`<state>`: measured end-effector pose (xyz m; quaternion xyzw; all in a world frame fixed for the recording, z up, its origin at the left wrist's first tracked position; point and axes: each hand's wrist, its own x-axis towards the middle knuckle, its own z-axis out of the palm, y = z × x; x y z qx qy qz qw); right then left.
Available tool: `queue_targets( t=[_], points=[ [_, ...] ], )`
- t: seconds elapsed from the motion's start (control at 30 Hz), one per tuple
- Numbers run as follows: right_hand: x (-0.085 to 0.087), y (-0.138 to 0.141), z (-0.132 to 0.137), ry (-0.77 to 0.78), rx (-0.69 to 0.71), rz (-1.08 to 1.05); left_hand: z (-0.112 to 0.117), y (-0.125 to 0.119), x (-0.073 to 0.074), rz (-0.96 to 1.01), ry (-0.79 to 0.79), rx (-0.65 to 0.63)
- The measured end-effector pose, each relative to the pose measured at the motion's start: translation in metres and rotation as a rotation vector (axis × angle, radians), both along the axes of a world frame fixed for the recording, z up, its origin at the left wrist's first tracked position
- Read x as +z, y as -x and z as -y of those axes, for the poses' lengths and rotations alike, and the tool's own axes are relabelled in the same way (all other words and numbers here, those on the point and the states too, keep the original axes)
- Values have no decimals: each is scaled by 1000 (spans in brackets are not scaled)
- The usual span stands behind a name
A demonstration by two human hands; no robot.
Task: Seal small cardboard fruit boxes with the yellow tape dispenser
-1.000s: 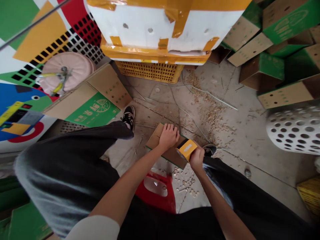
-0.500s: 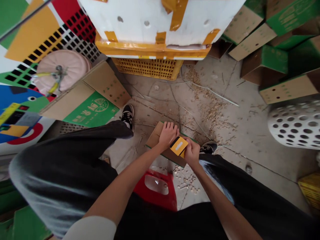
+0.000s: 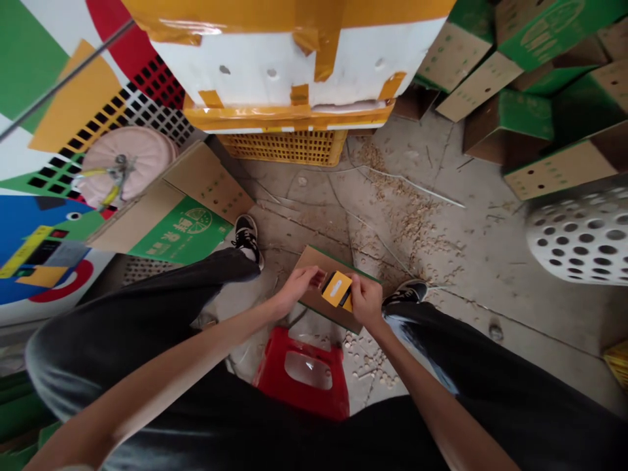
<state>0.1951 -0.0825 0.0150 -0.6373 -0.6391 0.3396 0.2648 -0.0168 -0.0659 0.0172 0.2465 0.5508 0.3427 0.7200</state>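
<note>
Head view: my right hand grips a yellow tape dispenser over a flattened cardboard carton; my left hand holds nothing, fingers together just beside the dispenser. A loosened right grip could drop it onto the carton.

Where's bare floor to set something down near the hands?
Free concrete floor between the right shoe and the white perforated basket. Crowded: the cardboard sheet under the left hand and right hand holding a yellow device, with the red plastic stool below.
</note>
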Motion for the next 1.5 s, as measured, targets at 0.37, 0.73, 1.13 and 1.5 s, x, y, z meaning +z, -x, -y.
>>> queue_targets(
  t=[0.37,0.73,1.13,1.5],
  points=[
    [1,5,0,-8,21,61,8,-13,17,-229,-158,-44],
    [3,6,5,-14,39,103,5,-16,27,-637,-413,-83],
    [16,13,-2,75,84,276,-2,-11,16,-638,-426,-25],
    [57,26,-18,220,123,573,-45,55,-14,-888,-326,-103]
  ],
)
